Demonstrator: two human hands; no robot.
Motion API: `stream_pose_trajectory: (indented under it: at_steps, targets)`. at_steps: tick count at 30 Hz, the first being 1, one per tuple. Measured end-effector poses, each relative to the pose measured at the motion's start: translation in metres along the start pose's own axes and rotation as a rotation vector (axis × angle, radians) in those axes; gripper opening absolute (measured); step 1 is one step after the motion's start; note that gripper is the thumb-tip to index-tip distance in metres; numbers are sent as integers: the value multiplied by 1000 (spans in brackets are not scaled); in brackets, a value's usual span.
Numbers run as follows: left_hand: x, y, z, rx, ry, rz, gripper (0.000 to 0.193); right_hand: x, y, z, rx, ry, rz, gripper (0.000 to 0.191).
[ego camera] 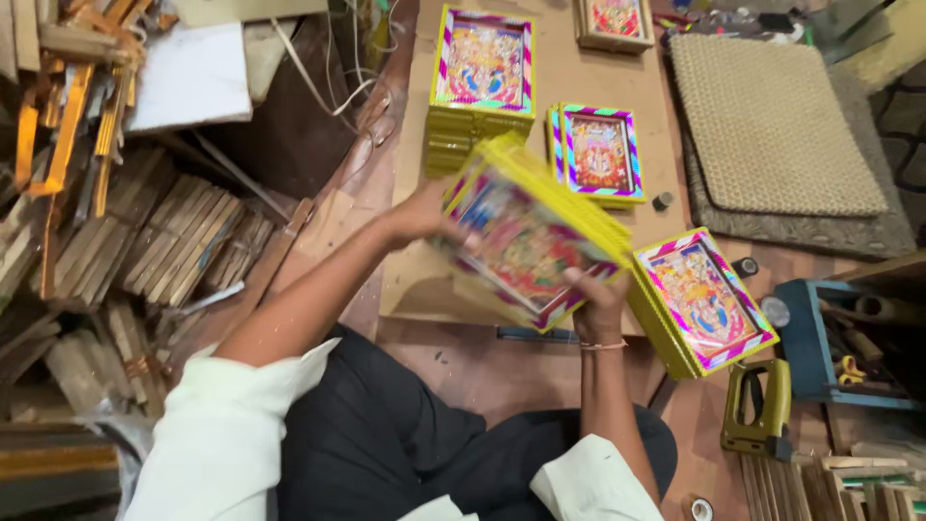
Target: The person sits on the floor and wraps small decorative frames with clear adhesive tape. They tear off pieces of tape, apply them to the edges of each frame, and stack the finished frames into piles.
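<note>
- Head view: the person sits cross-legged on the floor with a bundle of framed pictures (529,239) held up in front of the chest, tilted and blurred, above the near edge of a plywood board (424,280)
- The left hand (424,214) is closed on the bundle's upper-left edge, fingers wrapped behind it; the right hand (596,301) grips the lower-right corner, thumb on the front face, fingers curled under
- The yellow frame edges of the bundle fan out a little on the upper right, so the grip looks looser there; I judge that squaring the edges with both palms would keep the frames from sliding apart
- Handling such a bundle well calls for pressure on opposite corners, as here, and a level hold so the top frame does not slip
- Three more stacks of the same frames rest on the board: a tall stack (480,87), a lower stack (598,154), and a stack at the right (702,301) just beside the right hand
- A blue wooden box (808,349) at the right edge holds tools, too dim to name
- A yellow staple gun (760,410) lies near it; a woven mat (772,125) lies beyond
</note>
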State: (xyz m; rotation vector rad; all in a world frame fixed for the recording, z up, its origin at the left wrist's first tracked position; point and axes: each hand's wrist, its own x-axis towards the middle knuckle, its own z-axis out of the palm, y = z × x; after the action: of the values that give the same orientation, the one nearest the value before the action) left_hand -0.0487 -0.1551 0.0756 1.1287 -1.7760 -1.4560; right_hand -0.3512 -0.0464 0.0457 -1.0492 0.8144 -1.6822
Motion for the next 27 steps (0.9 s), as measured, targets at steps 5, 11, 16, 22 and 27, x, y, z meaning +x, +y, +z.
stream_pose_trajectory:
  at_steps: [5, 11, 16, 22, 27]
  targets:
    - [-40, -53, 13, -45, 149, 23, 105, 18, -4, 6, -461, -202, 309, 95]
    - [-49, -67, 16, 43, 187, 32, 123, 12, 13, -14, -681, -374, 176, 122]
    - [-39, -64, 16, 159, 142, 234, 148, 4, 38, -23, -513, -379, 210, 121]
    - [-39, -83, 12, 321, 106, 265, 134, 2, 46, -36, -825, -353, 265, 90]
    - [-37, -87, 11, 357, 111, 280, 118, -5, 58, -44, -857, -344, 367, 60]
